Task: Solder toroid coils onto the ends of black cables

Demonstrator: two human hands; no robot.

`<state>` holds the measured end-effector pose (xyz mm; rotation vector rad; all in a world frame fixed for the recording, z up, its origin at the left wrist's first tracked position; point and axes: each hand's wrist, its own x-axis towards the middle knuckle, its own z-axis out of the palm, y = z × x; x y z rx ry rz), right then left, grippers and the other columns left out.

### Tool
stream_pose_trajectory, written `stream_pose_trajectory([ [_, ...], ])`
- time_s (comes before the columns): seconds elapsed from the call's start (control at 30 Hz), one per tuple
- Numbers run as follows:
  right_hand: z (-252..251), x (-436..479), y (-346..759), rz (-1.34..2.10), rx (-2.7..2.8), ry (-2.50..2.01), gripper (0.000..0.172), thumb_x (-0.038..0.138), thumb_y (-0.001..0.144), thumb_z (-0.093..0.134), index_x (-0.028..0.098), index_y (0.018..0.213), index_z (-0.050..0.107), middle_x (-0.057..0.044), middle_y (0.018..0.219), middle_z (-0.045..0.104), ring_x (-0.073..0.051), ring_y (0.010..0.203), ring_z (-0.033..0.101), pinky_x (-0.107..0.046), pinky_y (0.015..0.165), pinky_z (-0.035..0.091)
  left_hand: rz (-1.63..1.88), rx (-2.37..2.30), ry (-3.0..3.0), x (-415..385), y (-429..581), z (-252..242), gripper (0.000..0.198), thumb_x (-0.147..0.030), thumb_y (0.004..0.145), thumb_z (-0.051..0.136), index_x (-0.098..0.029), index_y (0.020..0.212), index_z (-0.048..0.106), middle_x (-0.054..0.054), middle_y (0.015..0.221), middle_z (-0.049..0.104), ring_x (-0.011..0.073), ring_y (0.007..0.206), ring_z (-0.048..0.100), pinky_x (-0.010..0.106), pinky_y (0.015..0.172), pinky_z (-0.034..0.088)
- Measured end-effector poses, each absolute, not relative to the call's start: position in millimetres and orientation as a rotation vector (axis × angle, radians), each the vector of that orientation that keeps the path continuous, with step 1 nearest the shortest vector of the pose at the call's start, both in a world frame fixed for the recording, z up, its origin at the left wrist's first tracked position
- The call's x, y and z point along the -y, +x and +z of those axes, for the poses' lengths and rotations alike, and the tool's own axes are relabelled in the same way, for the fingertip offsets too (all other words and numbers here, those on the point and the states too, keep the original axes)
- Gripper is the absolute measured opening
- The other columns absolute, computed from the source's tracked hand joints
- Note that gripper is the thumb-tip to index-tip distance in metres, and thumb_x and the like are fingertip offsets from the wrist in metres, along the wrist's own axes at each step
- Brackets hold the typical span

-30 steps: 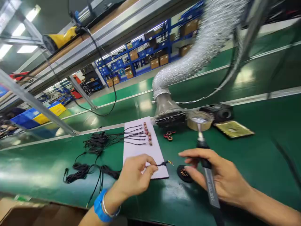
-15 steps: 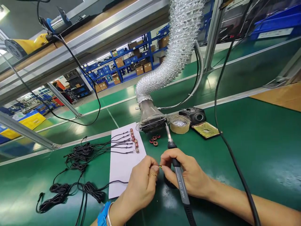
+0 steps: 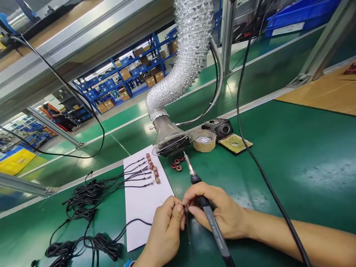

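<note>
Left hand (image 3: pixel 168 226) pinches cable (image 3: pixel 136 220), right hand (image 3: pixel 219 211) grips soldering iron (image 3: pixel 215 230); leads (image 3: pixel 144 185) laid near right edge of sheet (image 3: pixel 144 204), this one unfinished, I judge

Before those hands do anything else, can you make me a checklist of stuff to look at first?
1. Soldering iron held in the right hand: ok.
2. Iron's tip pointing away from both hands: ok.
3. Left hand closed at the end of the cable that runs to it: ok.
4. Small thing pinched between the hands lined up: cannot tell, mostly hidden.
5. Black cord out of the way: not ok, it crosses in front of the right forearm in this view.
6. Tip hot or cold: cannot tell, a picture doesn't show that.
</note>
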<state>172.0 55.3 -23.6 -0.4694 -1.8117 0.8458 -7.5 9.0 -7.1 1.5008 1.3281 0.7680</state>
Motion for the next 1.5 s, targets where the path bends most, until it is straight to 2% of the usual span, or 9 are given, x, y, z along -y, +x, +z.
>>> stream_pose_trajectory([
  [0.13, -23, -54, 174, 0.995, 1.837, -0.443, 0.028, 0.008, 0.08, 0.056, 0.023, 0.103, 0.05, 0.001, 0.084, 0.063, -0.008, 0.068, 0.06, -0.017, 0.063, 0.051, 0.741, -1.279, 1.47, -8, -10, -7, 0.044, -0.054, 0.098, 0.035, -0.016, 0.081, 0.051, -0.006, 0.055, 0.037, 0.0094, 0.052, 0.032, 0.024, 0.052, 0.026],
  [0.43, -22, -49, 170, 1.217, 1.819, -0.54, 0.039, 0.004, 0.076, 0.053, 0.025, 0.108, 0.043, 0.002, 0.082, 0.058, -0.01, 0.066, 0.06, -0.022, 0.062, 0.055, 0.718, -1.228, 1.415, -8, -10, -8, 0.045, -0.057, 0.096, 0.036, -0.018, 0.076, 0.045, -0.008, 0.052, 0.034, 0.0091, 0.049, 0.028, 0.024, 0.049, 0.022],
  [0.5, -23, -49, 170, 1.208, 1.818, -0.549, 0.04, 0.004, 0.075, 0.054, 0.026, 0.107, 0.043, 0.003, 0.08, 0.058, -0.01, 0.064, 0.06, -0.023, 0.061, 0.055, 0.723, -1.226, 1.42, -8, -11, -7, 0.044, -0.056, 0.097, 0.035, -0.018, 0.077, 0.047, -0.007, 0.051, 0.036, 0.0092, 0.049, 0.031, 0.025, 0.051, 0.025],
  [0.6, -26, -50, 169, 1.16, 1.789, -0.594, 0.034, 0.008, 0.079, 0.057, 0.026, 0.105, 0.044, 0.003, 0.081, 0.058, -0.01, 0.064, 0.059, -0.022, 0.06, 0.054, 0.716, -1.21, 1.42, -9, -10, -4, 0.04, -0.053, 0.097, 0.038, -0.017, 0.084, 0.05, -0.004, 0.056, 0.05, 0.0092, 0.052, 0.039, 0.024, 0.056, 0.031],
  [0.73, -32, -49, 167, 1.077, 1.704, -0.707, 0.024, 0.017, 0.087, 0.059, 0.024, 0.105, 0.044, 0.001, 0.081, 0.062, -0.009, 0.065, 0.061, -0.02, 0.061, 0.054, 0.737, -1.171, 1.327, -8, -7, -2, 0.035, -0.052, 0.095, 0.044, -0.017, 0.09, 0.047, 0.0, 0.068, 0.062, 0.0074, 0.051, 0.04, 0.021, 0.051, 0.03],
  [0.9, -33, -46, 163, 0.999, 1.688, -0.719, 0.019, 0.019, 0.089, 0.057, 0.022, 0.103, 0.046, 0.0, 0.08, 0.065, -0.009, 0.062, 0.06, -0.02, 0.06, 0.053, 0.833, -1.182, 1.296, -6, -3, -6, 0.033, -0.048, 0.097, 0.045, -0.017, 0.086, 0.046, 0.0, 0.066, 0.061, 0.0068, 0.051, 0.037, 0.021, 0.051, 0.028],
  [1.13, -30, -44, 161, 0.91, 1.685, -0.724, 0.021, 0.015, 0.086, 0.058, 0.023, 0.103, 0.047, 0.002, 0.079, 0.064, -0.008, 0.061, 0.061, -0.019, 0.058, 0.053, 0.906, -1.181, 1.287, -2, -1, -7, 0.028, -0.045, 0.095, 0.05, -0.017, 0.097, 0.048, -0.001, 0.069, 0.06, 0.0113, 0.067, 0.053, 0.024, 0.065, 0.039],
  [1.33, -24, -36, 157, 0.827, 1.676, -0.692, 0.02, 0.013, 0.087, 0.054, 0.024, 0.1, 0.044, 0.005, 0.067, 0.063, -0.008, 0.053, 0.062, -0.018, 0.052, 0.053, 0.993, -1.209, 1.301, 1, 5, -9, 0.027, -0.044, 0.097, 0.047, -0.018, 0.091, 0.047, -0.003, 0.065, 0.054, 0.0102, 0.062, 0.05, 0.023, 0.062, 0.038],
  [1.5, -26, -31, 154, 0.894, 1.645, -0.712, 0.024, 0.013, 0.087, 0.056, 0.025, 0.103, 0.045, 0.005, 0.071, 0.065, -0.008, 0.055, 0.063, -0.017, 0.054, 0.054, 0.997, -1.238, 1.312, 0, 5, -8, 0.028, -0.045, 0.098, 0.043, -0.018, 0.095, 0.047, -0.005, 0.062, 0.048, 0.0097, 0.06, 0.044, 0.023, 0.061, 0.036],
])
